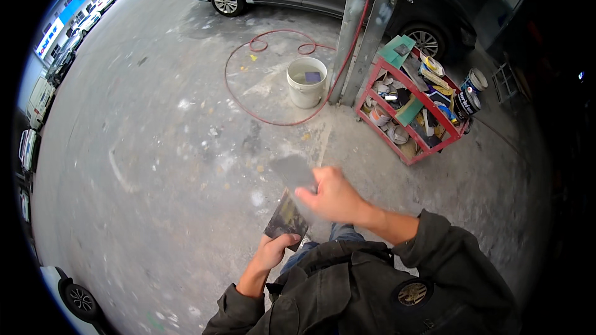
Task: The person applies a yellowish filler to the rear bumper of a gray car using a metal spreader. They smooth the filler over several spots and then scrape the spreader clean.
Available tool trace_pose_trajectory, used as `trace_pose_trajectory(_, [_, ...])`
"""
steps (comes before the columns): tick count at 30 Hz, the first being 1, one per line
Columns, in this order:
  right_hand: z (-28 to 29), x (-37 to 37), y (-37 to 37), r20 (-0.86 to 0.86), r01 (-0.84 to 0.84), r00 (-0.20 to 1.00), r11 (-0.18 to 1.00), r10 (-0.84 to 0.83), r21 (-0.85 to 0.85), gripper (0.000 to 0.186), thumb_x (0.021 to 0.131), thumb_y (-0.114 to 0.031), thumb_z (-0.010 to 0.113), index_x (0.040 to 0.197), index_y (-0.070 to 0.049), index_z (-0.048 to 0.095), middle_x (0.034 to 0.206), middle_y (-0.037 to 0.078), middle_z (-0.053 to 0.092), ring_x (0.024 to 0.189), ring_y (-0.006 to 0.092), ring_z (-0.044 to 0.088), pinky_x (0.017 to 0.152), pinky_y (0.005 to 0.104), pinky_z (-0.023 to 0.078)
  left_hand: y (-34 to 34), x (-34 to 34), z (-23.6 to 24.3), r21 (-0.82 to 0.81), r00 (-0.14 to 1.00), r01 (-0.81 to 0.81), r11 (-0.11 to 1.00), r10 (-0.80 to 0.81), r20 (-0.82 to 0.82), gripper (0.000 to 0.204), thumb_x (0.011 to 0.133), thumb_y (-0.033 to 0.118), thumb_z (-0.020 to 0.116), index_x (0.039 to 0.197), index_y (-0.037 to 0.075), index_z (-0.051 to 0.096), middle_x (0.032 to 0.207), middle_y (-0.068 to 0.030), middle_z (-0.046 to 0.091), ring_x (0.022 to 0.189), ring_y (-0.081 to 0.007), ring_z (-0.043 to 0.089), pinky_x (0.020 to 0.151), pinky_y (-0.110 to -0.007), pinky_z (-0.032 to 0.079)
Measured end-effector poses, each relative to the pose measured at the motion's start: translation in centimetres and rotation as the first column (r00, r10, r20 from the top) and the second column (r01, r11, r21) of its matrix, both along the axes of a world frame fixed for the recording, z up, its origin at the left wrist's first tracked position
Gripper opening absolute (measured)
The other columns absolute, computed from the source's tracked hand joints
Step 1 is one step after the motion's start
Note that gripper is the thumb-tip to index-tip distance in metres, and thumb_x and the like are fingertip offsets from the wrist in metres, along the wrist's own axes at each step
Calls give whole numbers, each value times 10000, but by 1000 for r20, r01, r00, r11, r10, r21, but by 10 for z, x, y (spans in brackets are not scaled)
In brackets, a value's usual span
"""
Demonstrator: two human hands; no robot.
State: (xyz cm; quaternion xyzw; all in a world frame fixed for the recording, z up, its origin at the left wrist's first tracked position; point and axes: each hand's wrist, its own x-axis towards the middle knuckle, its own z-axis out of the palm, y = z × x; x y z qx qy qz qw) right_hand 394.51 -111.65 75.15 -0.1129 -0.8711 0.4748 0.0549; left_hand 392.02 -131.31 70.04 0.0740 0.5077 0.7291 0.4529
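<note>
left hand (pixel 273 251) pinches dark scraper (pixel 287 217); right hand (pixel 332 197) grips grey blade (pixel 292 172), blurred. near bucket (pixel 306 80), a slip could cut fingers.

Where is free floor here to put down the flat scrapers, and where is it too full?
Bare concrete floor lies wide open to the left of both hands, between the red hose loop and the parked cars. A smaller patch lies between the white bucket and the right hand. The red shelf rack is crowded with cans.

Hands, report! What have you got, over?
Left hand grips dark flat scraper. Right hand holds blurred grey sheet above it. Nothing between them.
</note>
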Motion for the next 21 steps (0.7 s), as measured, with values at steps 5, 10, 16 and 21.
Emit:
trace_pose_trajectory(5, [13, 9, -4, 41, -151, 987, 979, 158, -136, 233, 763, -147, 678, 865, 54, 622, 662, 157, 624, 633, 114, 580, 598, 325, 472, 2, 3, 3, 82, 997, -30, 996, 24, 70, 299, 748, -4, 563, 1046, -2, 550, 863, -20, 564, 797, -110, 519, 691, -254, 405])
trace_pose_trajectory(10, [16, 18, -10, -33, -227, 974, 965, 225, -129, 247, 761, -150, 685, 851, 68, 610, 642, 154, 615, 626, 117, 574, 602, 326, 471, 3, 0, -4, -6, 987, 159, 987, -160, -26, 284, 745, -11, 538, 1028, 4, 554, 853, -7, 565, 763, -107, 501, 653, -254, 397])
trace_pose_trajectory(16, [20, 9, 18, -64, -207, 978, 971, 201, -122, 224, 774, -141, 682, 905, 31, 622, 707, 112, 629, 641, 97, 539, 593, 296, 459, 10, 4, 29, -72, 984, 108, 992, -116, -131, 395, 739, 4, 528, 1129, -1, 589, 901, -15, 593, 788, -117, 527, 692, -249, 423])
trace_pose_trajectory(21, [-3, 26, 25, -76, -20, 997, 931, -8, -364, 232, 793, -133, 685, 914, 53, 620, 745, 116, 665, 668, 148, 616, 621, 324, 487, 9, -15, 20, 173, 995, -62, 983, 46, 92, 329, 742, 4, 597, 1063, -68, 604, 1015, -104, 655, 916, -153, 610, 820, -273, 463])
